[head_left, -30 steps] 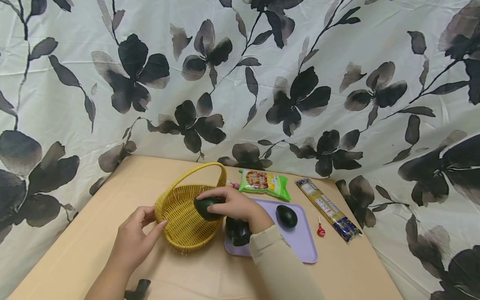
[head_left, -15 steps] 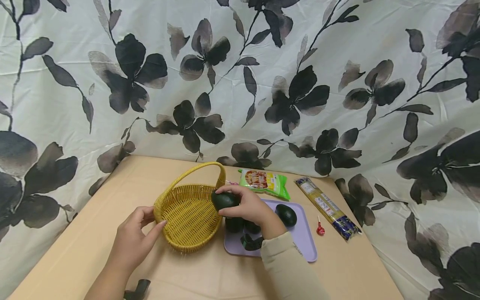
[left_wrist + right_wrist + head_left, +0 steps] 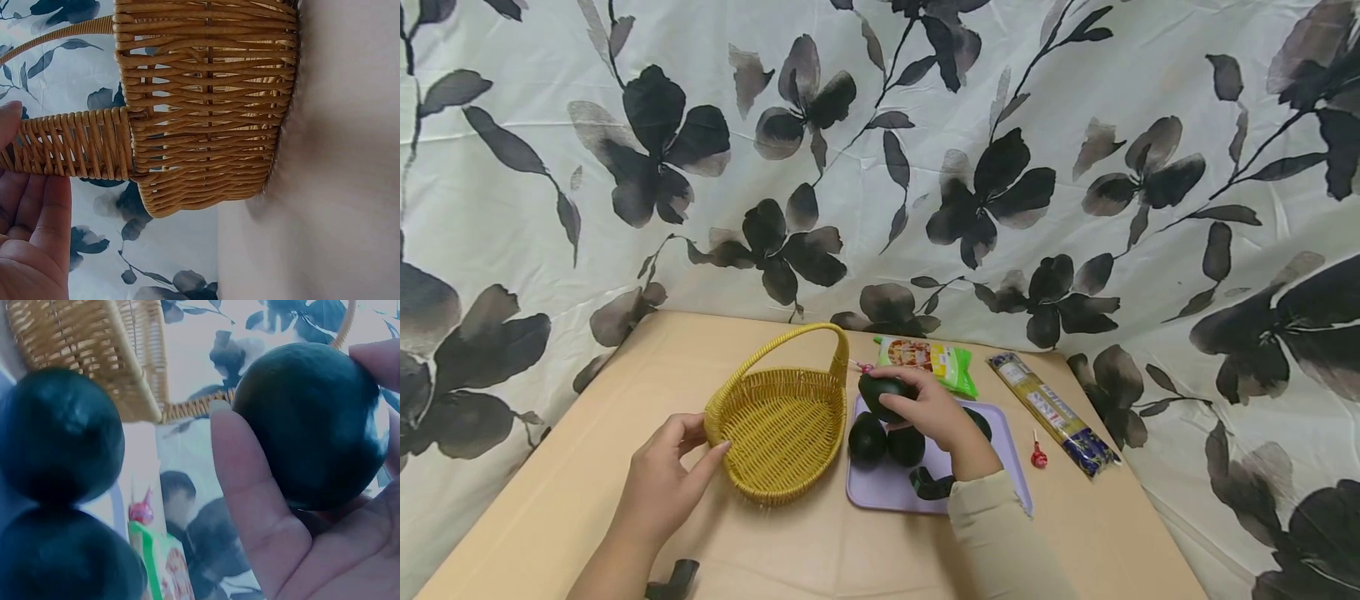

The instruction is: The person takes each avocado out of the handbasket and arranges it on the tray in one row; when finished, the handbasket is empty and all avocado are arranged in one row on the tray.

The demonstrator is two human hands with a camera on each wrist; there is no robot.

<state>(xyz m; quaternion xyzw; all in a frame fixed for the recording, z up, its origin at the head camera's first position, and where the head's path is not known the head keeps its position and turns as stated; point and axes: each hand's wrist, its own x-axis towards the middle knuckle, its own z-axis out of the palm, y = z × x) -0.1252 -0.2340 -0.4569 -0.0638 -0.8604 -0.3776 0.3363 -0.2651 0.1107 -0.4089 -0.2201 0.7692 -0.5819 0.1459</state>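
My left hand (image 3: 672,467) grips the golden wicker basket (image 3: 782,442) by the lower part of its handle, thumb on one side and fingers on the other in the left wrist view. Nothing lies inside the basket. A dark green avocado (image 3: 882,395) is held by my right hand (image 3: 936,417), with thumb and fingers curled round it above the lilac tray (image 3: 887,502). Two more avocados, one on the left (image 3: 868,439) and one beside it (image 3: 907,447), lie on the tray under that hand. Another avocado (image 3: 979,423) is partly hidden behind the hand.
Behind the tray lies a green snack packet (image 3: 958,371), with a pink-wrapped lollipop (image 3: 142,509) near the basket. A red lollipop (image 3: 1038,455) and a long pack of noodles (image 3: 1052,414) lie to the right. A floral cloth (image 3: 865,192) hangs along the back.
My right hand has carried the avocado out of the basket, rightward to above the tray. My left hand keeps its grip on the handle.
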